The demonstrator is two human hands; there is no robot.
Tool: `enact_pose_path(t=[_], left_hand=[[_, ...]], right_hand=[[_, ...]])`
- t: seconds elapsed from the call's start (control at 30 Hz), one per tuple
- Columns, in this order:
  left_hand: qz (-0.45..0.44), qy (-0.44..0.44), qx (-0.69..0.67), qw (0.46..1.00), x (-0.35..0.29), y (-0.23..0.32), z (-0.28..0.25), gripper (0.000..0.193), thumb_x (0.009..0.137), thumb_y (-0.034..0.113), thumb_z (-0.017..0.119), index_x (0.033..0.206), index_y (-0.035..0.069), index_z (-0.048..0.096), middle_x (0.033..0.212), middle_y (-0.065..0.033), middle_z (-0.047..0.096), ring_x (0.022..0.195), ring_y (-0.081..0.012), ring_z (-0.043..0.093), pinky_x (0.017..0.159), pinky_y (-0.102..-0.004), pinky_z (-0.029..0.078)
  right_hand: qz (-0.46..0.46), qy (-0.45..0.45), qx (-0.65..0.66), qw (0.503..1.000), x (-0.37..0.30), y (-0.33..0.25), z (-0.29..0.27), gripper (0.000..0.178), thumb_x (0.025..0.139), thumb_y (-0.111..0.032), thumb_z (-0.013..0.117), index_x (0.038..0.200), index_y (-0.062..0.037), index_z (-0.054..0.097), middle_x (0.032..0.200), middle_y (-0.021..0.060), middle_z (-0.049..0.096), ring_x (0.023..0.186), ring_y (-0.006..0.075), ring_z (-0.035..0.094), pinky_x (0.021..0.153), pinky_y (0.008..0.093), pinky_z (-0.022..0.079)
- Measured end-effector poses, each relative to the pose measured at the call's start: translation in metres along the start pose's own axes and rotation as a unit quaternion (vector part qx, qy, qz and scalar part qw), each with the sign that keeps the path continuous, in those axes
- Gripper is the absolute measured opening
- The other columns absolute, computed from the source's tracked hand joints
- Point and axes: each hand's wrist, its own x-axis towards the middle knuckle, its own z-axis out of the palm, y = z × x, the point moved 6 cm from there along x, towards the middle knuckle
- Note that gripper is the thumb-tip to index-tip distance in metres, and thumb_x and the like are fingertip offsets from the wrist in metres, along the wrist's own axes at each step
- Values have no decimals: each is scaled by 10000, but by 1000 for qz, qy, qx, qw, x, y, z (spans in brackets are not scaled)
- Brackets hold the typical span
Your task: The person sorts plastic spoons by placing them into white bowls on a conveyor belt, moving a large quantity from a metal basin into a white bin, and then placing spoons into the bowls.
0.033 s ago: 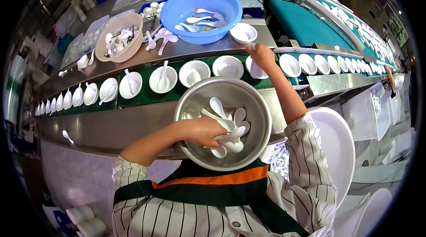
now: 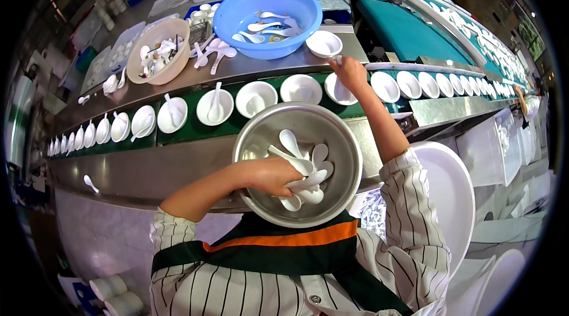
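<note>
My right hand [image 2: 352,73] pinches a white spoon [image 2: 341,90] near the top of its handle, with the spoon's scoop end down in a white bowl [image 2: 351,100] on the green belt. In front of my body stands a steel basin [image 2: 261,124] with several loose white spoons. Inside it my left hand [image 2: 272,176] is closed around spoons [image 2: 308,182]; its fingertips are partly hidden among them. Farther left along the belt, bowls such as this one [image 2: 203,116] have a spoon [image 2: 216,106] leaning in them.
Beyond the belt, a blue tub [image 2: 222,34] and a beige tub [image 2: 133,73] hold spoons. A white bowl [image 2: 324,45] sits on the steel ledge. At left, a single spoon [image 2: 90,183] lies on the steel surface. A large white tub [image 2: 453,197] stands to my right.
The row of bowls on the belt has shifted slightly to the left. My hands have hardly moved.
</note>
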Motion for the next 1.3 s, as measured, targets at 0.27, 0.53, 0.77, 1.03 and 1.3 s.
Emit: enact_pose_path(t=[0.27, 0.53, 0.77, 1.03, 1.3], left_hand=[[-38, -55, 55, 996, 0, 1, 6, 288, 721, 189, 613, 926, -5, 556, 787, -198, 591, 754, -359, 575, 677, -430, 445], [-42, -84, 92, 991, 4, -7, 8, 311, 722, 174, 608, 973, 3, 542, 789, -197, 593, 758, -357, 575, 689, -430, 443], [-67, -68, 62, 994, 9, -9, -13, 299, 701, 151, 601, 960, 11, 550, 829, -181, 600, 790, -348, 574, 710, -418, 447], [-108, -46, 134, 984, 34, -20, -36, 234, 677, 119, 611, 879, 10, 565, 796, -166, 603, 781, -337, 585, 698, -408, 457], [-116, 74, 149, 979, 45, -15, -68, 248, 654, 122, 599, 878, 17, 572, 791, -183, 608, 774, -338, 589, 678, -421, 459]], right_hand=[[12, 67, 81, 994, 10, 17, -6, 487, 789, -484, 549, 713, -5, 590, 727, 218, 605, 730, 377, 594, 649, 458, 463], [6, 45, -60, 997, 6, 66, 7, 490, 816, -498, 500, 783, -18, 595, 727, 198, 617, 706, 382, 602, 617, 461, 470], [54, 96, -15, 994, 16, 81, -15, 531, 830, -518, 459, 809, -6, 595, 751, 210, 616, 723, 372, 602, 627, 462, 465], [-66, 45, 57, 995, -17, 50, -30, 478, 728, -398, 666, 970, 6, 585, 922, 190, 617, 851, 304, 605, 722, 401, 469], [-275, -439, 313, 796, -141, -93, -54, 796, 672, -317, 723, 1294, -6, 336, 1097, 205, 561, 966, 265, 572, 843, 328, 434]])
